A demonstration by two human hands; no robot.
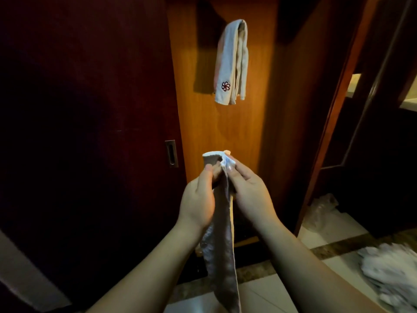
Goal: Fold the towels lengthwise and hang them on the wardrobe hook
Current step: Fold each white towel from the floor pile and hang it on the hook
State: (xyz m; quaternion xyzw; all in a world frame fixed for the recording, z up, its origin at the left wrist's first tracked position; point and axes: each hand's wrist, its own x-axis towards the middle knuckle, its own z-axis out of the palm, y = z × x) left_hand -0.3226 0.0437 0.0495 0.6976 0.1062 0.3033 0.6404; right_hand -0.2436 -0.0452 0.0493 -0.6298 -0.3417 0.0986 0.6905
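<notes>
A white towel with a small red flower mark hangs folded on the wardrobe's back panel; the hook under it is hidden. In front of me a second towel hangs down as a narrow folded strip. My left hand pinches its top edge from the left, thumb on the cloth. My right hand pinches the same top edge from the right. Both hands are close together at chest height, below the hung towel.
A dark sliding wardrobe door with a recessed metal handle fills the left. A wooden frame stands at the right. A heap of white towels lies on the tiled floor, and crumpled clear plastic sits by the frame.
</notes>
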